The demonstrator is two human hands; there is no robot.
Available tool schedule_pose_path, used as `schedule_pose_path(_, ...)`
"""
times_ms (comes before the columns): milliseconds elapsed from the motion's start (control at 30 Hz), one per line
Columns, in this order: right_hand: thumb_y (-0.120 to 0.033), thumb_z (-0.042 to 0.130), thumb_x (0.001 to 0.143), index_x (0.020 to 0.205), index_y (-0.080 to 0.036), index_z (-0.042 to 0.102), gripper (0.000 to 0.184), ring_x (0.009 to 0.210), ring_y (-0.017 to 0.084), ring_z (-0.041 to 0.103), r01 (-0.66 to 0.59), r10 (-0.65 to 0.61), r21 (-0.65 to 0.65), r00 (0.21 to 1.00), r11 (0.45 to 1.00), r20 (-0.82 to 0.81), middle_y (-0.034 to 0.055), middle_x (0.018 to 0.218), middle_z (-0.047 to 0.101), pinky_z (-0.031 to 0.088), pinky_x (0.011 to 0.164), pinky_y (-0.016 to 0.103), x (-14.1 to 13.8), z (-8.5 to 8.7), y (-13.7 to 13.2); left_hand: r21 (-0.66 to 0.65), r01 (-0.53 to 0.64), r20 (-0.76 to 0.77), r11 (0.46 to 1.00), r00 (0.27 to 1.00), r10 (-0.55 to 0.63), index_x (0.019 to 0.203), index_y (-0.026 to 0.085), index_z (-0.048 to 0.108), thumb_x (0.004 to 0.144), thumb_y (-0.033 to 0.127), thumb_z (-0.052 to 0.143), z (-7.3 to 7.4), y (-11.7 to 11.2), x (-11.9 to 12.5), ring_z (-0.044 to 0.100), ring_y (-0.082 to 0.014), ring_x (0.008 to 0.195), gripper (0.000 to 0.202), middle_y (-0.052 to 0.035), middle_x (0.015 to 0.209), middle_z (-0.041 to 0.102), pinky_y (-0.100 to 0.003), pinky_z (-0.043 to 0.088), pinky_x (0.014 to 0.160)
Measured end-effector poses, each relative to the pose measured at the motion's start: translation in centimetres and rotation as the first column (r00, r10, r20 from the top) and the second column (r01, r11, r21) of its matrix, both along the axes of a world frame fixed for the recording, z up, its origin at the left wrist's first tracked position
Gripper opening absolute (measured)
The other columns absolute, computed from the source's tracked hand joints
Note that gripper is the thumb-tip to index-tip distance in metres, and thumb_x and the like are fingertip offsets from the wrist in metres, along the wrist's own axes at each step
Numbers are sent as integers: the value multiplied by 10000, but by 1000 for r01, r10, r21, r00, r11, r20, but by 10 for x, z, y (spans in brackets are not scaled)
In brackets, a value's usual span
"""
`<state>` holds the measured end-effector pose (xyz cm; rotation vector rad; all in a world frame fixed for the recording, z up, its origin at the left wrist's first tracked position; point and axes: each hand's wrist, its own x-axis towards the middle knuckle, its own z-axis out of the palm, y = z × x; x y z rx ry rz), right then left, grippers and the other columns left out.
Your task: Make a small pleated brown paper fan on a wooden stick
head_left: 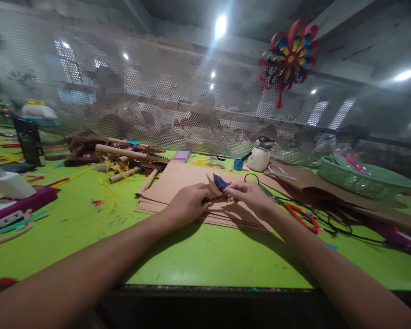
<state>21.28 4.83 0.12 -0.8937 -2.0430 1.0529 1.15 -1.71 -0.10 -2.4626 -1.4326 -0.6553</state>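
My left hand (pixel 191 202) is closed, its fingertips pinching one end of a thin dark brown strip (pixel 219 198) that looks like folded paper. Fingers of my right hand (pixel 248 194) are pinched together at the strip's other end. Just behind the right fingertips is a blue glue gun (pixel 220 183) with an orange part, its nozzle pointing up and away; whether the fingers touch it is hard to see. Beneath both hands lies a stack of brown kraft paper sheets (pixel 181 178) on the green table (pixel 212 260).
Scissors with red-orange handles (pixel 301 217) and black cables lie right of the paper. Further back are a blue jar (pixel 238 164), a white pot (pixel 259 157) and a green basket (pixel 370 178). Rolled paper tubes (pixel 123 152) and a purple power strip (pixel 37 201) are leftward.
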Motion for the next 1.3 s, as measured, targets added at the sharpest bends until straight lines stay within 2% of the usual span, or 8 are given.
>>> schedule_pose_path(133,-354,552,760,837,-133,676,265,664,138,544,-2,-11,149,996,989,92,46,732,632,419,620,269,3,5,0,-162,14,113,987,994,5,758,176,659,779,277,524,-6,6,-4,515,-112,598,170,-26,706,605,-219,368,545)
schedule_pose_path(267,-327,623,708,878,-185,685,230,736,154,553,-86,0,371,974,925,226,46,819,645,426,632,266,4,7,-1,-172,28,119,985,993,-8,805,186,680,790,291,505,-9,10,-7,519,-121,606,205,-38,721,619,-228,371,556)
schedule_pose_path(433,-236,589,739,857,-197,694,163,698,131,545,-141,-12,474,952,869,304,42,800,634,419,603,244,2,-2,-2,-182,46,99,982,995,-29,796,182,692,821,317,460,-7,9,-6,502,-120,572,270,-46,674,605,-230,347,530)
schedule_pose_path(533,-235,578,752,810,-176,705,151,660,123,536,-166,8,493,952,854,306,43,740,625,405,583,233,1,-6,-4,-193,70,102,979,993,-51,810,189,694,834,325,447,-6,9,-5,505,-123,587,283,-46,678,598,-229,339,536)
schedule_pose_path(700,-259,572,772,769,-169,713,167,590,105,507,-215,37,429,922,877,386,24,677,615,357,539,218,0,-8,-6,-250,55,65,967,997,-40,784,184,706,835,379,445,-3,8,-1,502,-130,601,330,-47,655,577,-234,321,540)
schedule_pose_path(900,-294,579,787,816,-180,711,177,676,127,521,-252,76,443,923,860,378,42,738,622,370,594,223,-7,-11,-8,-202,47,37,978,998,-40,778,177,709,820,333,471,-4,9,4,509,-143,664,288,-50,666,567,-235,333,588)
schedule_pose_path(1100,-219,616,756,736,-135,697,118,588,96,500,-228,72,464,942,856,329,35,683,601,363,541,197,-14,-19,-4,-298,47,111,953,994,-15,822,178,711,777,299,515,-5,16,1,521,-129,634,234,-32,689,603,-216,348,569)
schedule_pose_path(1300,-194,585,770,769,-116,688,129,577,95,508,-272,101,426,918,863,383,37,682,625,359,530,192,-14,-19,5,-409,65,196,910,981,18,793,133,694,748,279,521,-5,23,-1,537,-137,624,231,-39,705,649,-220,364,571)
